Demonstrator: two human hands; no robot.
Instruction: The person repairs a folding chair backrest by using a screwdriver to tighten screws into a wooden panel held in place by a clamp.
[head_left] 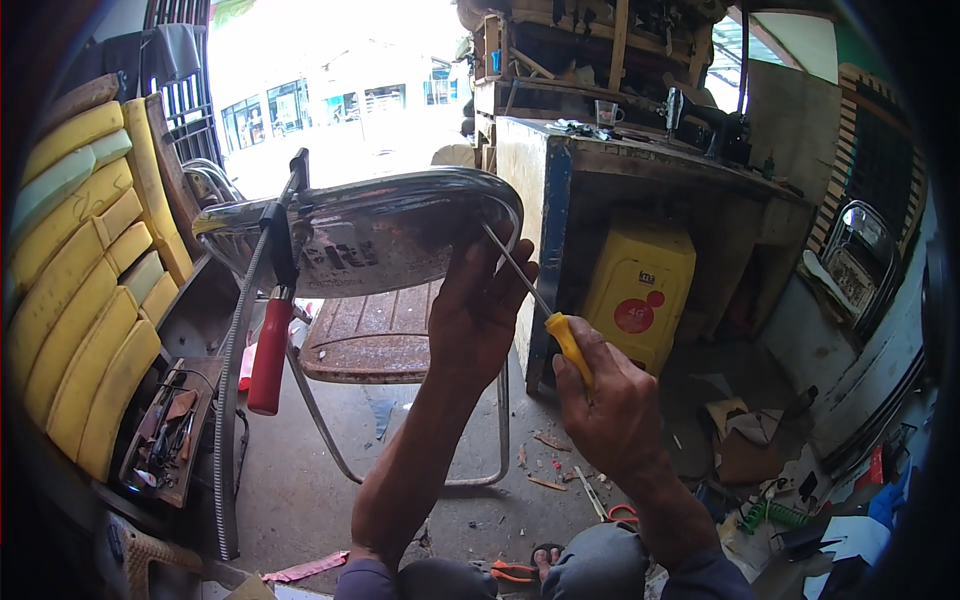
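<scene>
In front of me stands a metal folding chair [365, 338] with a brown, worn seat and a shiny chrome backrest [400, 268]. At the backrest's right end is my left hand [478, 318], its fingers bent around the lower edge and partly hidden in shadow. My right hand [605, 395] is closed around the yellow handle of a screwdriver [567, 342]. The screwdriver's shaft slants up and left, and its tip meets the inner side of the backrest's right corner. A bar clamp [268, 350] with a red handle and long serrated bar grips the backrest's left part.
Yellow foam pads [85, 270] are stacked at left above a tool tray [170, 430]. A workbench [640, 150] stands right, with a yellow container [640, 290] beneath. Orange-handled pliers [513, 571] and scissors [610, 510] lie near my feet; scraps [760, 440] litter the right floor.
</scene>
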